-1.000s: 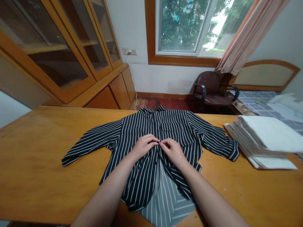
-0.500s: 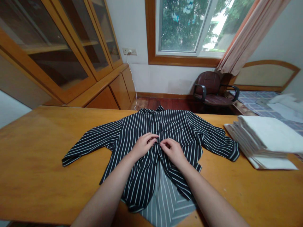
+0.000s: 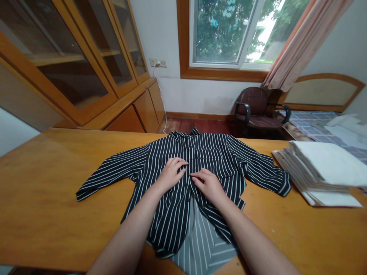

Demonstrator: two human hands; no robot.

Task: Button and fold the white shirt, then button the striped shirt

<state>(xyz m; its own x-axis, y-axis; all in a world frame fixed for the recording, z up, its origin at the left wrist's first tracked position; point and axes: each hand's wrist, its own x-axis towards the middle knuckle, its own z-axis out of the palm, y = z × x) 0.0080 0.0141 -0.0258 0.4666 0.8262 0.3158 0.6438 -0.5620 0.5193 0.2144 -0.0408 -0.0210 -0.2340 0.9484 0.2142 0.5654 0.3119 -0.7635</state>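
A black shirt with white stripes [image 3: 212, 156] lies spread face up on the wooden table [image 3: 43, 206], sleeves out to both sides, its lower front parted over a grey striped inside. My left hand [image 3: 171, 173] rests on the left front panel at the placket, fingers curled together on the cloth. My right hand [image 3: 208, 183] lies on the right panel just beside it, fingertips pinched at the placket edge. Both hands meet at mid chest of the shirt.
A stack of folded white cloth [image 3: 321, 172] sits on the table at the right. Glass-door wooden cabinets [image 3: 71, 65] line the left wall. A dark armchair [image 3: 256, 109] stands under the window, with a bed [image 3: 329, 122] at the far right.
Both hands have shifted a little along the placket; the left fingers moved up and the right fingertips dropped slightly. The shirt lies as before.
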